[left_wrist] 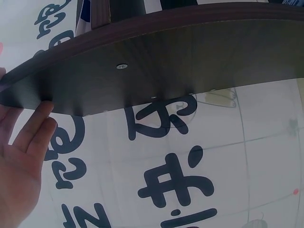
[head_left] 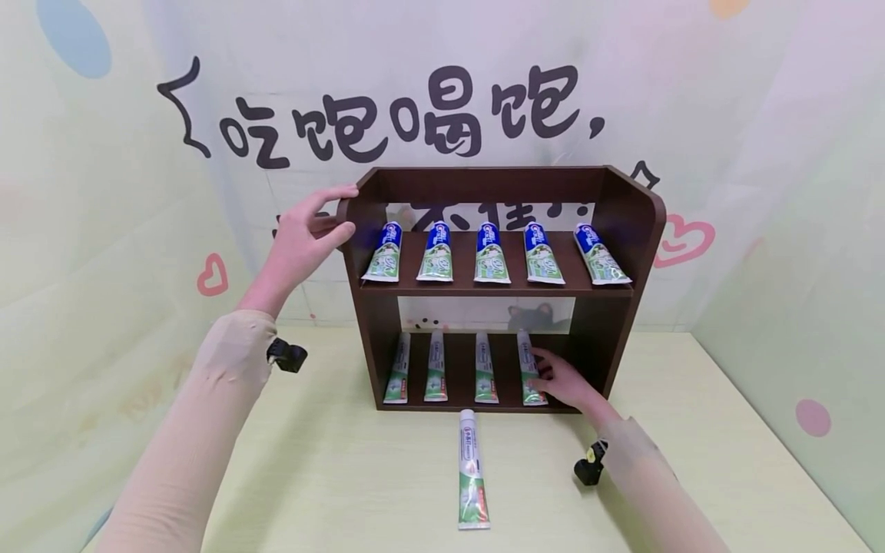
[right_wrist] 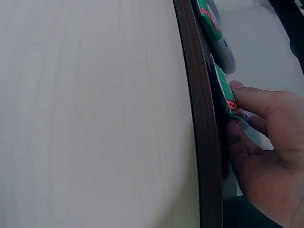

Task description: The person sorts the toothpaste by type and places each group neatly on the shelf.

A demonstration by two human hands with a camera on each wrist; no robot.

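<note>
A dark brown two-tier shelf (head_left: 498, 292) stands on the table. My left hand (head_left: 304, 234) rests at its upper left corner, and in the left wrist view its extended fingers (left_wrist: 35, 130) touch the outer side panel (left_wrist: 166, 61). On the lower tier, my right hand (head_left: 563, 380) pinches the rightmost white-and-green toothpaste tube (head_left: 528, 369) from the side. The right wrist view shows the thumb and fingers at that tube's flat end (right_wrist: 225, 88). Another white-and-green toothpaste tube (head_left: 472, 472) lies on the table before the shelf, its cap toward the shelf.
Several blue-and-green toothpaste tubes (head_left: 492, 253) lie in a row on the upper tier. More white-and-green tubes (head_left: 435, 367) lie left of my right hand on the lower tier. A printed curtain (head_left: 415, 46) hangs behind; the pale table (head_left: 346, 476) extends in front.
</note>
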